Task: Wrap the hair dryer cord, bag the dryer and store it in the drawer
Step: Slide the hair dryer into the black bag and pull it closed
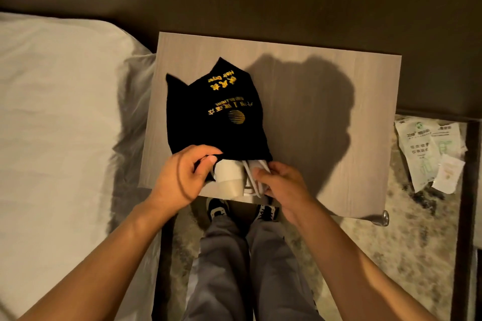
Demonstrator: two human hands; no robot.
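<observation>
A black cloth bag (pixel 208 114) with gold lettering lies on the wooden nightstand (pixel 313 177), its mouth toward me. The white hair dryer (pixel 229 177) sticks out of the mouth, most of its body hidden inside the bag. My left hand (pixel 180 177) pinches the bag's open edge on the left side. My right hand (pixel 279 185) grips the bundled white cord (pixel 257 164) at the right of the bag's mouth.
A bed with white sheets (pixel 57 125) sits against the nightstand's left side. Plastic packets (pixel 430 154) lie on the patterned carpet to the right. My legs and shoes (pixel 219 210) stand at the nightstand's front edge. A metal knob (pixel 384 217) sits at its front right corner.
</observation>
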